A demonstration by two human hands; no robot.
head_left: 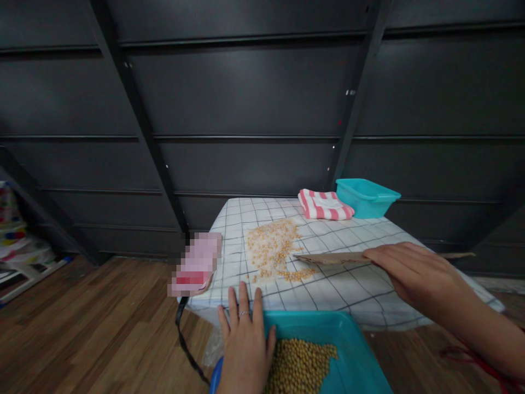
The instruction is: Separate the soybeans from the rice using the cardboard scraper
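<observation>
My right hand [410, 269] is closed on a flat brown cardboard strip [332, 258], held level with its tip at the edge of a scatter of yellow beans [273, 246] on the checked tablecloth [348, 290]. My left hand [245, 339] lies with fingers stretched out over the near left corner of a teal tray [348, 350], which sits below the table's front edge. The tray holds a heap of the same beans [299, 366].
A pink-and-white striped cloth [324, 204] and a second teal tub [366, 197] sit at the table's far right. A blurred pink object [197, 264] with a black cord rests at the left edge. Dark panelled wall behind, wooden floor around.
</observation>
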